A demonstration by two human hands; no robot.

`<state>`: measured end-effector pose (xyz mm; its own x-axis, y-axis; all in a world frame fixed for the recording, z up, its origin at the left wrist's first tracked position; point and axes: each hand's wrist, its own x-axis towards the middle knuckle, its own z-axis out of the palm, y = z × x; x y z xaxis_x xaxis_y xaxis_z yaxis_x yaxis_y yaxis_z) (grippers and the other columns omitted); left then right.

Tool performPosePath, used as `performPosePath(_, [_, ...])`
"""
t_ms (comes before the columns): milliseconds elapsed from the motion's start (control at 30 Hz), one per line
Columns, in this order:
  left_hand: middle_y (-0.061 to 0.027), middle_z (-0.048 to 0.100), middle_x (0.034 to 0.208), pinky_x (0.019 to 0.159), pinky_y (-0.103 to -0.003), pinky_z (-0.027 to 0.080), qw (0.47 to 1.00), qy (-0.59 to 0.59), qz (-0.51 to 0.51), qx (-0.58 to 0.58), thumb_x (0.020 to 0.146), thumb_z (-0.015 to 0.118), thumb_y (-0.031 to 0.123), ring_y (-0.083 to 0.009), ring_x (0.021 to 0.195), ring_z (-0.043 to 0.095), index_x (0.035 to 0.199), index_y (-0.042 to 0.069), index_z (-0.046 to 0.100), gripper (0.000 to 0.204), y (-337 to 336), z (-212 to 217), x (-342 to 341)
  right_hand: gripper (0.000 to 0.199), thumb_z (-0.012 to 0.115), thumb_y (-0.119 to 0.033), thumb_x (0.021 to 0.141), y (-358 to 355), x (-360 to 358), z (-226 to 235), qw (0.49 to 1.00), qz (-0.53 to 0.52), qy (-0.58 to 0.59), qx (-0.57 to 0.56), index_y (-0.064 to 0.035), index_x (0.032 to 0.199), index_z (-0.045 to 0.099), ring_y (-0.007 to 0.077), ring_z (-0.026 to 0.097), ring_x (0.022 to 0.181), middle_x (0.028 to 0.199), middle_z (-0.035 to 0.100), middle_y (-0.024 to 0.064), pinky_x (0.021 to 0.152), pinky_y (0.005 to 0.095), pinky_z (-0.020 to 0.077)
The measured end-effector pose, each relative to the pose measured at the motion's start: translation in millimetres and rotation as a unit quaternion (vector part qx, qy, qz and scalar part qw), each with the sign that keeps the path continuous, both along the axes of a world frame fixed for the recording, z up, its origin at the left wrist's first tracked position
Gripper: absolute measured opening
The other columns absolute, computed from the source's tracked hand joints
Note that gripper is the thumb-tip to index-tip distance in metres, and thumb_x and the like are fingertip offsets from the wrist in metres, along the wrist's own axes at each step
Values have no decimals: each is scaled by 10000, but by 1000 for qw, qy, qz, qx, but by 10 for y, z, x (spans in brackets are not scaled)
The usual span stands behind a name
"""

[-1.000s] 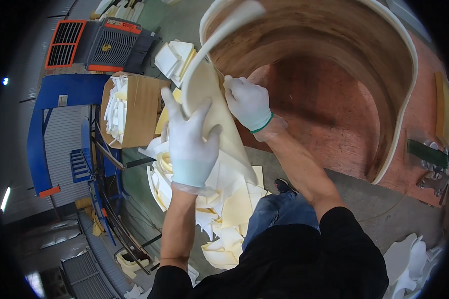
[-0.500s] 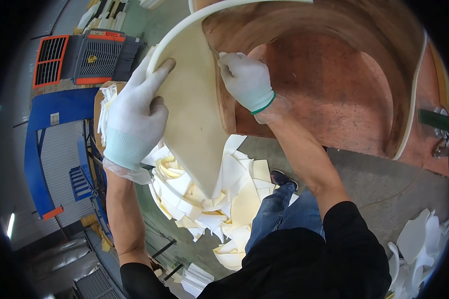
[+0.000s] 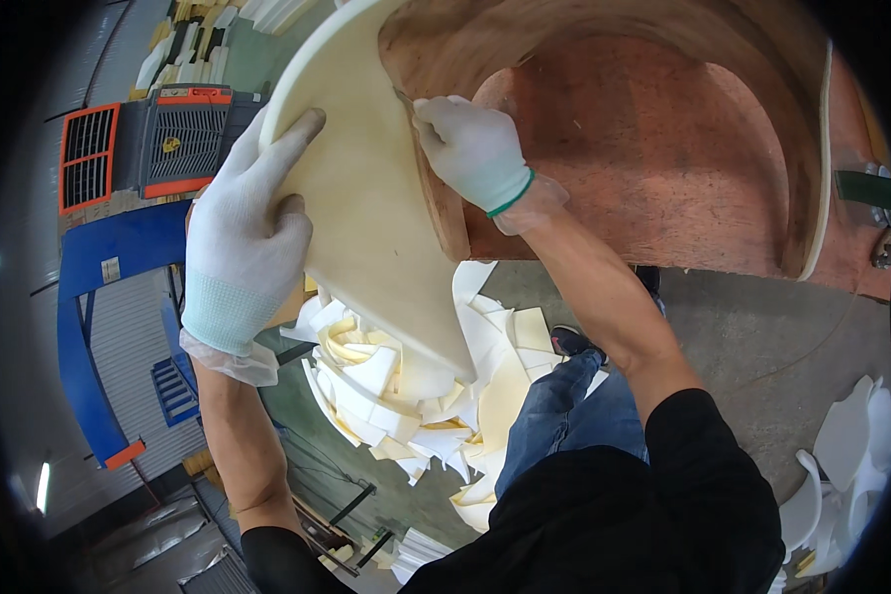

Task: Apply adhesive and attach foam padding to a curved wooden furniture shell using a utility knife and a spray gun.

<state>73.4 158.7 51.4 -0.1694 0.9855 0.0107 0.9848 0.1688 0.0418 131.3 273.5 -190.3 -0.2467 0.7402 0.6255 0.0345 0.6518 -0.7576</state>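
A cream foam sheet lies along the left edge of a curved wooden shell, its pointed lower end hanging past the shell. My left hand, in a white knit glove, is closed on the sheet's outer left edge, its fingers lying over the top face. My right hand, gloved in white with a green cuff trim, is closed around a thin blade. Only the blade's tip shows, at the seam between foam and wood; its handle is hidden in the fist.
The shell stands on a reddish wooden tabletop. Below the foam is a heap of white and cream foam offcuts. More white pieces lie at lower right. A blue metal frame and a grey-orange machine stand at left.
The view has shifted slightly. The foam's pointed end has swung to the right, and my left hand has moved a little left with its grip kept. The blade remains at the seam.
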Motion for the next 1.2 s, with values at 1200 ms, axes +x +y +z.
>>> performPosePath(1200, [-104, 627, 1322, 913, -281, 552, 1000, -14, 16, 1, 842, 502, -87, -176, 1004, 678, 1401, 129, 606, 609, -61, -21, -34, 151, 688, -214, 881, -736, 290, -537, 964, 102, -40, -244, -67, 896, 718, 359, 685, 794, 857, 699, 161, 699, 423, 554])
